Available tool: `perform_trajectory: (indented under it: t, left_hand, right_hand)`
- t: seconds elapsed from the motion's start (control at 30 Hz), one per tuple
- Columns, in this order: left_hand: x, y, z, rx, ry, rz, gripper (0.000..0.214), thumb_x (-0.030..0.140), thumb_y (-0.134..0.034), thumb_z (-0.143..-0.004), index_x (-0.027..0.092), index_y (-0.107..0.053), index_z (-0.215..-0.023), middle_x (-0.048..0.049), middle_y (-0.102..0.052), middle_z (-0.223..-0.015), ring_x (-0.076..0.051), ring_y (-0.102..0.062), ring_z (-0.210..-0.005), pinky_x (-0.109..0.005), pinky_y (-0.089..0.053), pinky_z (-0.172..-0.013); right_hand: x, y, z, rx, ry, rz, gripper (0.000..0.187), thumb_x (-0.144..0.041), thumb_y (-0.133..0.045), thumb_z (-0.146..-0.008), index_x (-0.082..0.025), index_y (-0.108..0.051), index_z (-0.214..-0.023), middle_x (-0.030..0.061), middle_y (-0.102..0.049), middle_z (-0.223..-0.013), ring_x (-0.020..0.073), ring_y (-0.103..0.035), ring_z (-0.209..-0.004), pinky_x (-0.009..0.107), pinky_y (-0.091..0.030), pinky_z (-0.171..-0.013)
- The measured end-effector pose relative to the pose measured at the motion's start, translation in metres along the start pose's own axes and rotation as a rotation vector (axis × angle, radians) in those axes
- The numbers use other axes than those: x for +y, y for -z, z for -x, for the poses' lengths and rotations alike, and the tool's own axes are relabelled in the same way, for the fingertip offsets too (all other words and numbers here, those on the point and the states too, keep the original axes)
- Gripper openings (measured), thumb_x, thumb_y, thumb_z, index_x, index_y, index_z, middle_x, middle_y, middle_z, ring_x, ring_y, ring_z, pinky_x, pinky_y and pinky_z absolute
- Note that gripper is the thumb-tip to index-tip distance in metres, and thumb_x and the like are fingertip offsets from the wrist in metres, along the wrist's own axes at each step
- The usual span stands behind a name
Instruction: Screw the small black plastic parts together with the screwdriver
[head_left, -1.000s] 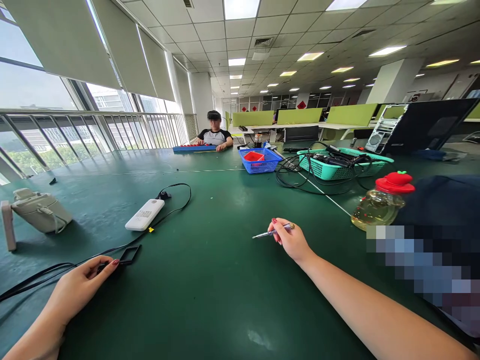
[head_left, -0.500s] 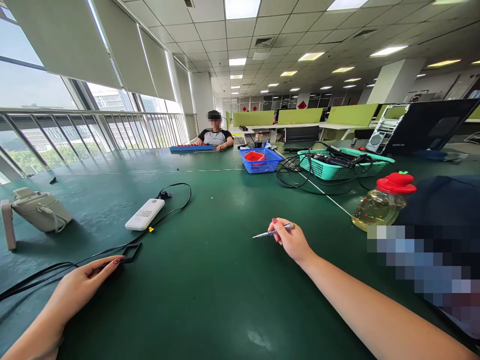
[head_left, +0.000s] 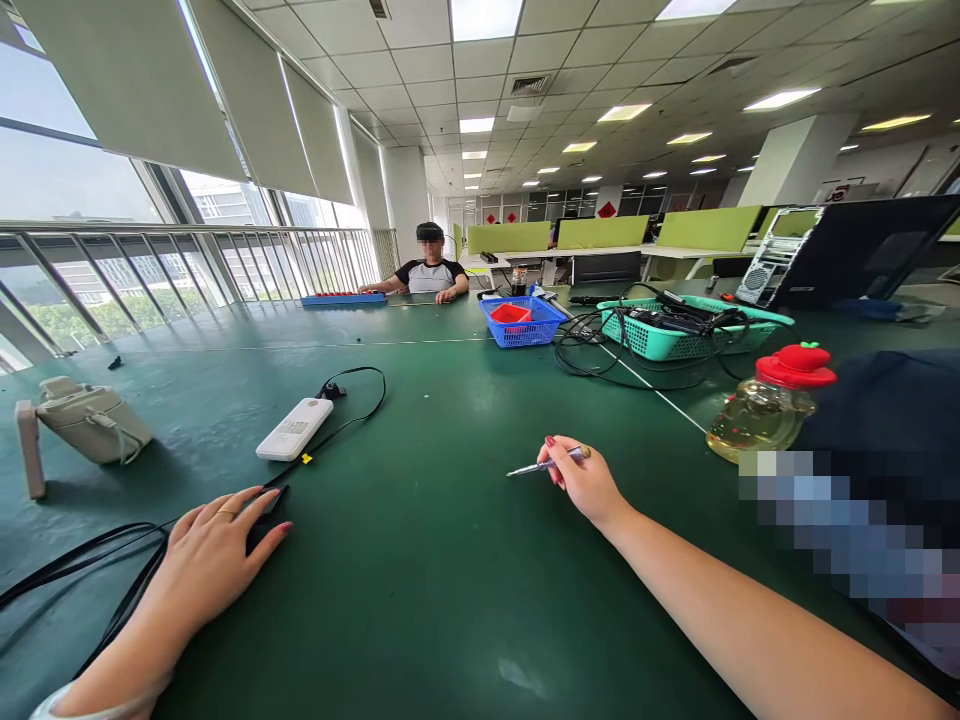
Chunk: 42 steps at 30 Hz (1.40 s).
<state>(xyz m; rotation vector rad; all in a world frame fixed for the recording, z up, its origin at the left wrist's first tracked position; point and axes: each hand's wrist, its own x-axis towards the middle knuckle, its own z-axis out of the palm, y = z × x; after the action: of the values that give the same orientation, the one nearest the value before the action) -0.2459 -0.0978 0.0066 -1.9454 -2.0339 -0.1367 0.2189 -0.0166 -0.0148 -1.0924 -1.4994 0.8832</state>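
Observation:
My right hand (head_left: 574, 480) grips a slim screwdriver (head_left: 534, 468) with a thin metal tip and a brass-coloured end. Its tip points left, close above the green table (head_left: 420, 590). At the lower left, my left hand (head_left: 217, 545) lies palm down with its fingers stretched and the thumb apart. It covers most of a small black object (head_left: 264, 506), whose kind I cannot make out. Black cables (head_left: 124, 535) run beside and under that hand. Beyond it lies a white power strip (head_left: 295, 428) with a black plug at its far end.
A pale bag-like case (head_left: 94, 420) stands far left. Ahead right are a blue basket (head_left: 523, 332), a green basket (head_left: 656, 346) with tangled cables, and a red-lidded bottle (head_left: 761, 415). Dark fabric (head_left: 885, 430) lies at right. A person (head_left: 431, 275) sits across the table beside a blue tray (head_left: 345, 301).
My left hand has moved right and turned palm down over the black object, its fingers spreading. My right hand stays nearly still with the screwdriver. The blue tray across the table has shifted left.

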Motion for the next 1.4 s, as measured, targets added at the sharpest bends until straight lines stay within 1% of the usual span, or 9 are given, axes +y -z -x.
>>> perform_trajectory:
  t: [0.27,0.53,0.73,0.87,1.03,1.1,1.23,1.33,1.4]
  left_hand:
    - [-0.007,-0.012,-0.005,-0.041,0.001,0.108,0.044,0.058,-0.045,-0.088,0.027,-0.071,-0.105,-0.0108,-0.076,-0.105,-0.034,-0.066,-0.107,-0.056,-0.030,-0.109]
    - [-0.002,-0.003,-0.006,-0.009,0.010,0.188,0.048,0.048,-0.042,-0.085,0.021,-0.062,-0.119,-0.0063,-0.076,-0.097,-0.027,-0.070,-0.086,-0.050,-0.040,-0.104]
    - [-0.005,-0.007,-0.005,-0.009,0.005,0.231,0.049,0.056,-0.044,-0.084,0.024,-0.060,-0.118,-0.0036,-0.074,-0.090,-0.024,-0.070,-0.071,-0.055,-0.029,-0.113]
    - [-0.007,-0.010,-0.007,0.025,-0.008,0.235,0.048,0.058,-0.049,-0.082,0.027,-0.063,-0.115,-0.0057,-0.074,-0.092,-0.028,-0.072,-0.080,-0.057,-0.030,-0.111]
    - [-0.008,-0.003,-0.005,0.199,-0.023,0.279,0.047,0.049,-0.040,-0.087,0.024,-0.061,-0.121,-0.0101,-0.065,-0.128,-0.032,-0.061,-0.115,-0.052,-0.040,-0.106]
    - [-0.015,0.000,-0.001,0.239,0.011,0.304,0.049,0.045,-0.037,-0.088,0.023,-0.057,-0.127,-0.0097,-0.063,-0.130,-0.031,-0.057,-0.121,-0.048,-0.044,-0.104]
    - [-0.040,-0.003,0.008,0.158,0.031,0.316,0.054,0.045,-0.035,-0.090,0.029,-0.049,-0.139,-0.0061,-0.066,-0.124,-0.030,-0.056,-0.121,-0.048,-0.044,-0.106]
    - [-0.053,-0.013,0.013,0.061,-0.035,0.327,0.051,0.046,-0.038,-0.086,0.042,-0.055,-0.133,0.0032,-0.065,-0.130,-0.029,-0.058,-0.120,-0.047,-0.043,-0.109]
    - [-0.055,-0.016,0.016,0.013,-0.055,0.314,0.048,0.045,-0.039,-0.084,0.044,-0.061,-0.126,0.0057,-0.065,-0.130,-0.029,-0.059,-0.119,-0.046,-0.042,-0.110]
  right_hand:
    - [0.001,0.000,0.000,0.006,0.016,-0.001,0.053,-0.067,-0.049,-0.087,-0.021,-0.062,-0.065,-0.0019,-0.047,-0.049,0.0132,-0.044,-0.047,0.027,-0.034,-0.048]
    - [0.001,0.000,0.001,0.002,0.009,-0.009,0.052,-0.066,-0.049,-0.087,-0.021,-0.061,-0.066,-0.0021,-0.047,-0.049,0.0133,-0.044,-0.048,0.027,-0.035,-0.049]
    - [-0.001,0.000,0.001,0.004,0.003,0.006,0.052,-0.067,-0.049,-0.087,-0.021,-0.061,-0.066,-0.0020,-0.047,-0.050,0.0134,-0.044,-0.048,0.028,-0.035,-0.049]
    - [-0.002,0.000,0.001,-0.002,0.005,0.012,0.052,-0.067,-0.049,-0.087,-0.021,-0.061,-0.065,-0.0021,-0.048,-0.049,0.0133,-0.044,-0.047,0.027,-0.035,-0.049]
    - [-0.002,0.000,0.001,-0.002,0.012,0.017,0.052,-0.066,-0.049,-0.087,-0.021,-0.061,-0.065,-0.0021,-0.047,-0.049,0.0135,-0.044,-0.048,0.027,-0.035,-0.049]
    - [-0.003,0.000,0.001,-0.002,0.012,0.018,0.052,-0.066,-0.048,-0.087,-0.021,-0.061,-0.066,-0.0021,-0.047,-0.049,0.0135,-0.044,-0.048,0.027,-0.035,-0.049]
    - [-0.003,0.000,0.002,-0.005,0.007,0.007,0.051,-0.066,-0.048,-0.088,-0.021,-0.060,-0.065,-0.0018,-0.047,-0.050,0.0137,-0.044,-0.048,0.027,-0.034,-0.048]
    - [-0.003,0.000,0.001,-0.008,0.008,0.009,0.052,-0.067,-0.048,-0.087,-0.021,-0.060,-0.065,-0.0017,-0.047,-0.050,0.0137,-0.043,-0.048,0.027,-0.035,-0.048]
    - [-0.003,0.000,0.001,-0.007,0.010,0.016,0.052,-0.067,-0.048,-0.087,-0.021,-0.061,-0.065,-0.0018,-0.047,-0.049,0.0135,-0.043,-0.047,0.027,-0.036,-0.048]
